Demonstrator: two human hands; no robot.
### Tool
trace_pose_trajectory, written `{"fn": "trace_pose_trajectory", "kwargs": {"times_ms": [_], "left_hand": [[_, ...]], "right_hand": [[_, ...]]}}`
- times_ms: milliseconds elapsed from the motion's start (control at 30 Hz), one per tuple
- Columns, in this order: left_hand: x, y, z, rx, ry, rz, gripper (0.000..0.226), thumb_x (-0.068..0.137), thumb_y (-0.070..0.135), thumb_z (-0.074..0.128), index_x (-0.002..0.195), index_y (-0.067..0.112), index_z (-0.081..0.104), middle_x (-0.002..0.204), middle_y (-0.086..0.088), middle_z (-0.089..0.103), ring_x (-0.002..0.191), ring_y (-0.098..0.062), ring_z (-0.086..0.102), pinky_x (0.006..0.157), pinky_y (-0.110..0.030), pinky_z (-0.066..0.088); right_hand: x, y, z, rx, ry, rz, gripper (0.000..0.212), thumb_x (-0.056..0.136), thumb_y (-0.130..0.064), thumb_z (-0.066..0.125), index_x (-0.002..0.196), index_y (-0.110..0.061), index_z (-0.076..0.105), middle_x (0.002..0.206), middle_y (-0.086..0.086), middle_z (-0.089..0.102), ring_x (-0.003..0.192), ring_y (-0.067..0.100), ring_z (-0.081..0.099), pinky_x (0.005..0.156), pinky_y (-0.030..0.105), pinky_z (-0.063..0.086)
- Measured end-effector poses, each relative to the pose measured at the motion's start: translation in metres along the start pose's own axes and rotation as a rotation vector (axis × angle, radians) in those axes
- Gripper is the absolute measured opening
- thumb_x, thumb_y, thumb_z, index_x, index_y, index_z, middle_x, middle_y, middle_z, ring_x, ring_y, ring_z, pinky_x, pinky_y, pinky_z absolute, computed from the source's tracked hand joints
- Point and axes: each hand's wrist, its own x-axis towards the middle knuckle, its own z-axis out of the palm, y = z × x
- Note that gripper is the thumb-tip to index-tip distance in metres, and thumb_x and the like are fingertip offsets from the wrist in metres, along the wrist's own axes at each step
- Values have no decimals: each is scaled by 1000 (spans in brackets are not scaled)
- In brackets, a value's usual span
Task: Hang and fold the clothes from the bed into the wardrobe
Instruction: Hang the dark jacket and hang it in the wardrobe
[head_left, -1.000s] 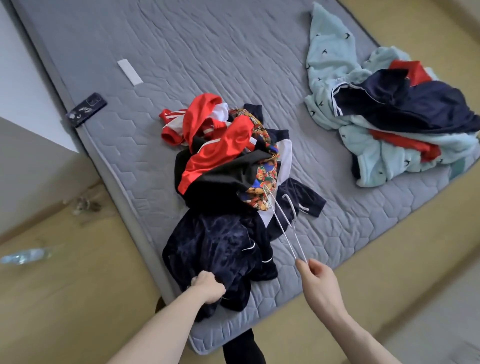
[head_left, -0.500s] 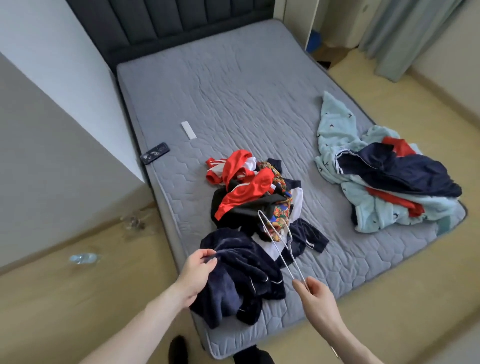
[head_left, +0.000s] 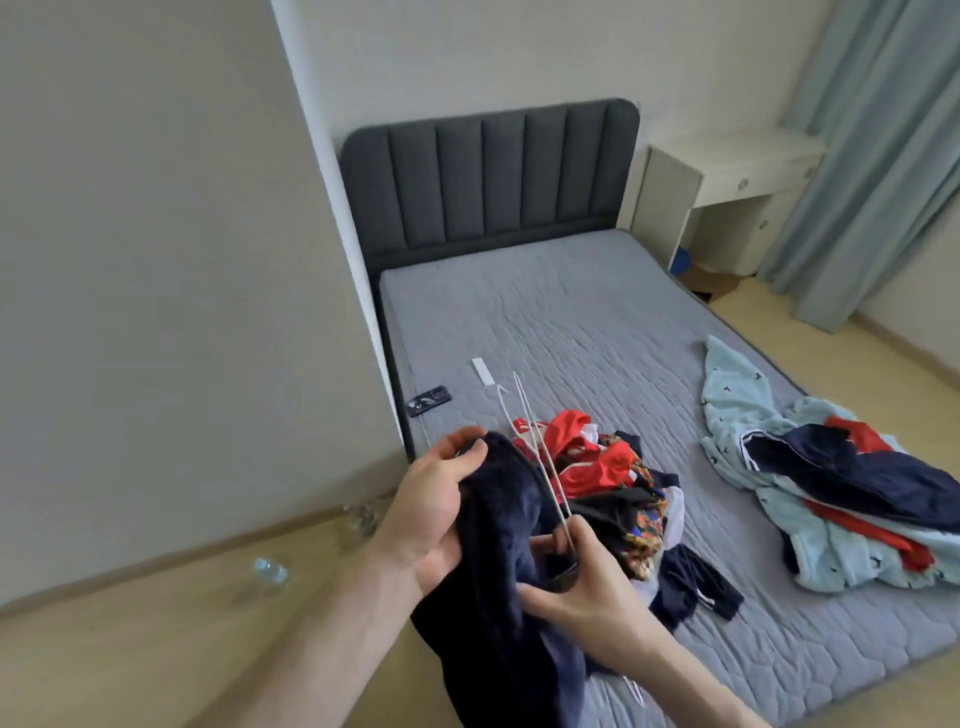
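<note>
We count two clothes piles on the bed (head_left: 545, 322) beyond our hands. Left hand (head_left: 423, 512) grips one dark garment (head_left: 506, 551); right hand (head_left: 582, 592) pinches one wire hanger (head_left: 535, 447) against it.

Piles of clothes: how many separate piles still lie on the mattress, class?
2. One red, black and patterned pile lies near the hands; one light blue, navy and red pile lies at the right edge. More garments may be hidden underneath.

The dark navy garment (head_left: 498, 545) looks like plush, matt cloth. The thin white wire hanger (head_left: 535, 447) looks smooth. The grey mattress (head_left: 571, 322) is quilted fabric.
</note>
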Motion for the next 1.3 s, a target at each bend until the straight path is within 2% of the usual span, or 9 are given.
{"fn": "trace_pose_trajectory", "kwargs": {"times_ms": [67,200,433,533,667,767,900,1100,1300], "left_hand": [[-16,25,-15,-19,5,61,14,96,6,62,93,18,69,86,-10,73,76,-21,71,72,-33,60],[-40,76,-71,43,73,218,21,88,-2,69,102,14,67,97,-7,67,81,-21,69,71,-32,59],[-80,117,-174,525,11,261,59,64,-7,74,117,14,64,129,-6,63,79,-9,66,65,-21,52],[-94,111,-199,957,-86,270,60,57,3,73,114,23,68,119,2,69,93,-11,68,75,-22,53],[-101,109,-217,1356,-76,376,10,80,36,76,80,29,68,77,16,68,72,-3,64,69,-23,46],[-93,123,-231,1624,171,514,39,92,56,59,74,21,61,64,9,61,63,-9,56,66,-25,38],[-88,128,-258,1778,335,516,17,85,34,54,72,29,43,68,11,53,68,-15,54,64,-30,33],[-94,118,-313,1447,521,143,6,80,14,53,83,17,57,80,0,65,72,-20,61,63,-32,47],[-119,156,-285,864,387,27,21,90,26,57,97,14,73,71,-1,70,71,-20,66,62,-30,53]], "right_hand": [[5,-27,23,5,39,-60,45,68,-29,77,84,-4,43,73,-8,58,68,12,51,69,50,47],[9,-67,46,283,10,-118,39,90,2,64,74,-16,34,70,5,32,67,20,32,61,40,29],[19,-137,66,422,-25,-252,47,98,-5,59,67,-29,34,63,-6,28,54,10,26,50,25,22],[20,-163,82,400,-63,-283,45,92,-11,61,62,-33,36,59,-11,31,50,6,28,44,18,28],[23,-186,97,329,-97,-295,40,84,-15,63,65,-30,32,61,-7,29,54,10,27,48,27,24],[26,-192,103,259,-129,-312,41,86,-12,63,67,-29,30,62,-6,28,54,10,27,46,24,25],[28,-198,105,264,-143,-301,42,86,-14,63,64,-31,32,62,-6,28,54,10,27,48,27,24],[32,-204,90,170,-52,-344,45,88,-11,64,64,-29,30,61,-6,27,55,12,26,51,32,22],[35,-191,67,-223,72,-369,40,90,-11,64,71,-20,30,61,-5,29,57,14,26,54,31,26]]}}
